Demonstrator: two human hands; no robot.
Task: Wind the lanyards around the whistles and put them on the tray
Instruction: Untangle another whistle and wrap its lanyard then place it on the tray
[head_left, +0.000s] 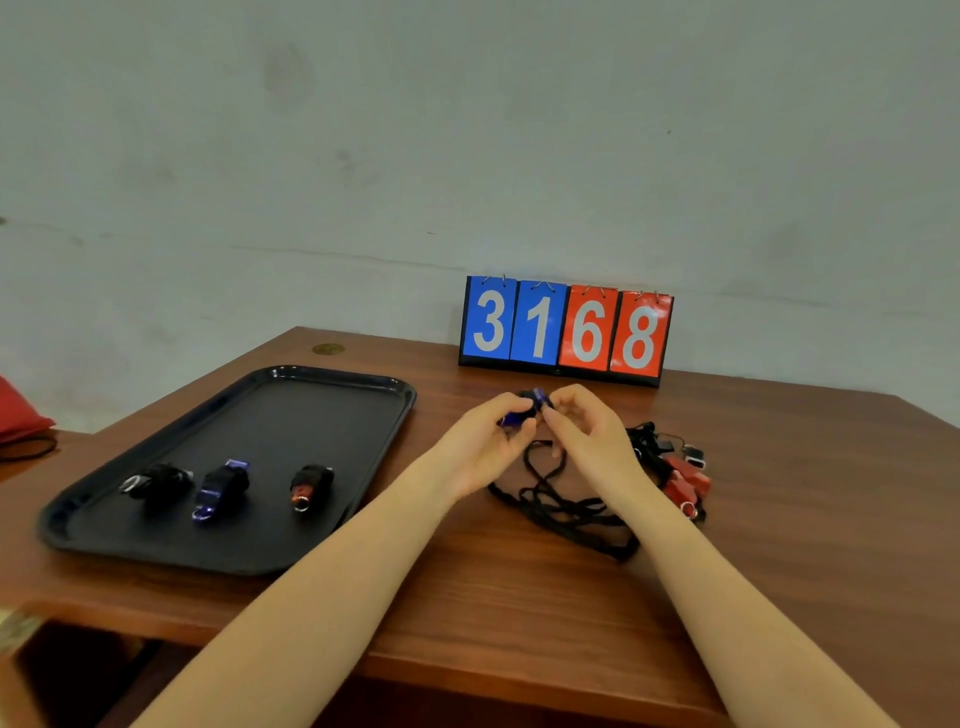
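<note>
Left hand (485, 441) and right hand (587, 431) both pinching blue whistle (524, 410) between them, black lanyard (561, 499) trailing below.

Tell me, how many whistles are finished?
Three wrapped whistles lie on the tray. Both hands, left hand and right hand, hold a blue whistle, its lanyard mostly unwound. A pile of unwound whistles waits.
</note>
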